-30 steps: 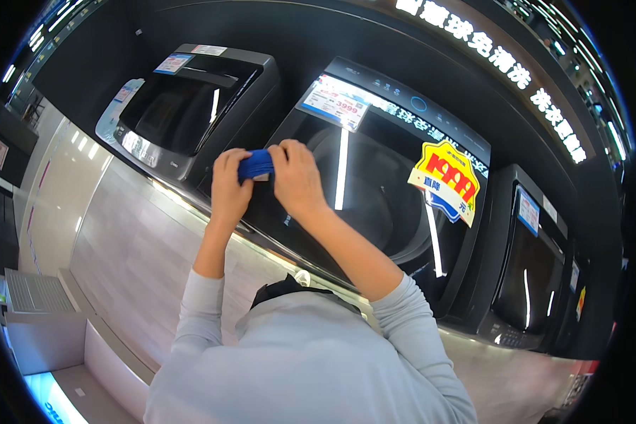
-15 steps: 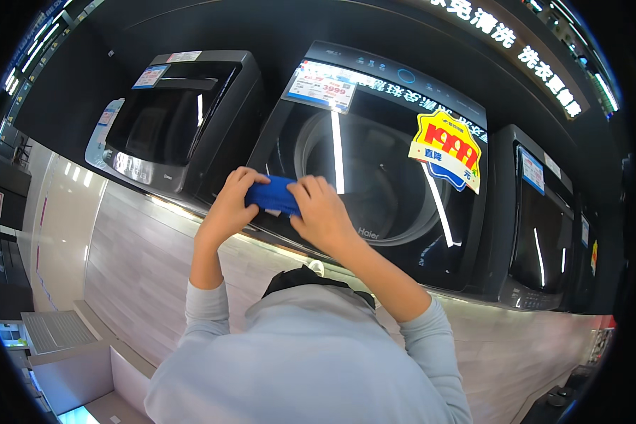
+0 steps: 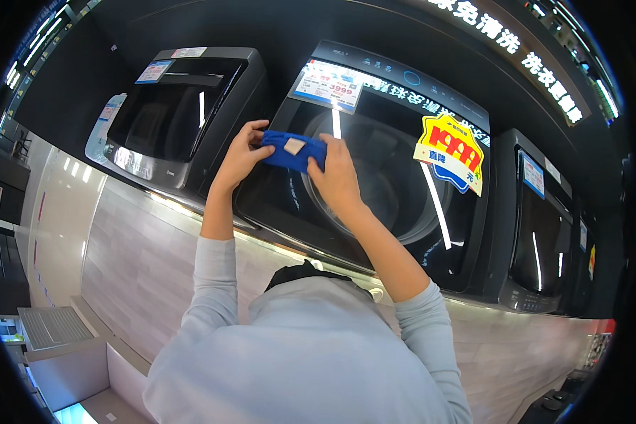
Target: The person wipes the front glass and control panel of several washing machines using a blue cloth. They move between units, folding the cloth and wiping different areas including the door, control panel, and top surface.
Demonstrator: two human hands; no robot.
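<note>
1. Dark top-loading washing machines are standing in a row on a pale showroom platform, and the person is leaning over the middle washing machine (image 3: 403, 205), which has a glass lid.

2. Both hands are now holding a folded blue cloth (image 3: 293, 150) up over the near left part of that glass lid. A small pale tag is showing on the middle of the cloth.

3. The left hand (image 3: 242, 157) is pinching the left end of the cloth with curled fingers, and the right hand (image 3: 337, 178) is gripping the right end, thumb toward the cloth.

4. Compared with a second ago, the cloth is looking wider: before, it was bunched small between the two hands, and now it is being stretched out flat between them. I judge that the person is still folding or arranging the cloth, not yet wiping.

5. Whether the cloth is touching the lid I cannot tell, because the glass is dark and reflecting light.

6. A white price card (image 3: 330, 85) is sitting at the top edge of the lid, and a yellow and red promotion sticker (image 3: 451, 152) is lying to the right.

7. Another dark machine (image 3: 173, 120) is standing to the left, and a third machine (image 3: 540, 233) to the right.
</note>
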